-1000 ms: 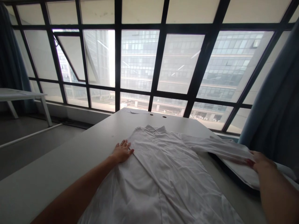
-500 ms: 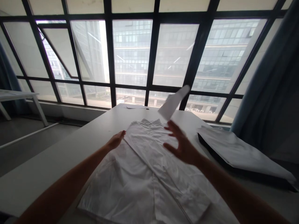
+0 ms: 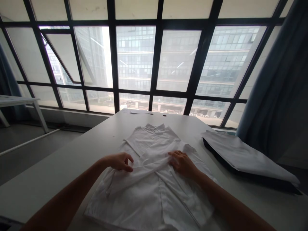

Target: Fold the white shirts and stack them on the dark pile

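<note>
A white long-sleeved shirt [image 3: 154,202] lies spread on the white table, its collar [image 3: 156,127] pointing away from me. One sleeve [image 3: 148,168] crosses the shirt's front in a slanting band. My left hand [image 3: 119,161] hovers at or just touches the left end of this sleeve, thumb and forefinger apart and nothing between them. On the right part of the same band rests my right hand [image 3: 181,162], palm down with its fingers lying along the cloth. The fabric around both hands is wrinkled.
A white table [image 3: 96,149] reaches to the windows. Folded white cloth [image 3: 250,157] on a dark base lies at the right. Paper [image 3: 137,111] sits at the far end. Another table [image 3: 19,101] stands left, and a blue curtain [image 3: 264,106] hangs right.
The white sleeve end that was in the air above my right hand now lies across the shirt. My right hand has come down onto it; my left hand has moved nearer and left the shirt's shoulder.
</note>
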The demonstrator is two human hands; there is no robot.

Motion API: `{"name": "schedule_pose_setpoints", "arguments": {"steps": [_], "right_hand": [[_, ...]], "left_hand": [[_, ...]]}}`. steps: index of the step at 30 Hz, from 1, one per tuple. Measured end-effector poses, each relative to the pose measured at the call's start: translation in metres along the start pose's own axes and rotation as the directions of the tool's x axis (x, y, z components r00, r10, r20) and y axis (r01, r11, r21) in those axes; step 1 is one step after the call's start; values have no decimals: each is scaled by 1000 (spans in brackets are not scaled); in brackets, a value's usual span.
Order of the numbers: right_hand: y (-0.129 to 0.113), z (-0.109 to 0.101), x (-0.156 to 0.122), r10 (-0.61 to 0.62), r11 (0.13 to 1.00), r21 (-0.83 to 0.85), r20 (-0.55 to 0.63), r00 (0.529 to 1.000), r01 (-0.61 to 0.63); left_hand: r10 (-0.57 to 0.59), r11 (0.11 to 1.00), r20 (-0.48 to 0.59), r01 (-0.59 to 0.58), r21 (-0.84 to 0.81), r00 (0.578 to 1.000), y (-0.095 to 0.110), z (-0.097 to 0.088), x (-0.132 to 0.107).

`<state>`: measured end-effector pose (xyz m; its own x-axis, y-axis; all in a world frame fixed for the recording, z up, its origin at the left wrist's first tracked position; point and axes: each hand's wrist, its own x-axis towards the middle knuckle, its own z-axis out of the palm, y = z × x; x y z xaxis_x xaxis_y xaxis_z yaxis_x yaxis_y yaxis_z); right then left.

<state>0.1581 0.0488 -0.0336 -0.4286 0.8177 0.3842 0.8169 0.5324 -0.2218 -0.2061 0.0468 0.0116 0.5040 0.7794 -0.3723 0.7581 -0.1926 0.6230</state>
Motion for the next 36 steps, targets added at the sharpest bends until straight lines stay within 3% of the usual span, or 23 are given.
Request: {"name": "schedule_pose_setpoints", "arguments": {"steps": [4,7,10,12,14,16,19,21,22,25,30,33,36], "right_hand": [[1,3,0,42,999,-14,-8,999,-42],[-4,3,2,105,994,6,-80,991,-105],[-7,1,3,170,985,26,-171,971,-168],[-7,-1,3,166,986,0,-196,966,-170],[-6,-3,1,136,989,-41,-156,978,-144],[-6,-5,0,107,992,-65,-83,991,-112],[-3,-5,-1,88,994,-62,-29,996,-89],[1,-3,-1,90,994,-53,-36,995,-91],[3,-2,-1,94,994,-47,-43,995,-96],[9,4,-1,131,990,-39,-35,991,-132],[16,11,-2,198,978,-81,83,977,-191],[17,9,-4,178,981,-99,123,976,-166],[15,4,-4,143,987,-90,117,983,-133]], "left_hand": [[68,988,24,-70,135,997,10,5,-7],[118,983,-40,-111,144,992,19,1,-18],[286,957,-81,-281,74,955,33,-6,-35],[401,916,21,-401,-18,916,42,-7,-43],[436,900,149,-426,-91,888,46,-3,-45],[359,933,171,-357,-44,918,45,5,-38],[183,957,-68,-162,239,981,39,19,-21],[112,934,-225,-26,355,968,35,25,-13],[77,933,-252,20,360,965,35,26,-10],[-15,952,-172,66,297,985,37,31,-10],[-82,974,-5,81,213,997,41,33,-16],[-171,985,70,168,45,983,33,20,-19],[-129,982,101,141,-124,987,18,0,-25]]}}
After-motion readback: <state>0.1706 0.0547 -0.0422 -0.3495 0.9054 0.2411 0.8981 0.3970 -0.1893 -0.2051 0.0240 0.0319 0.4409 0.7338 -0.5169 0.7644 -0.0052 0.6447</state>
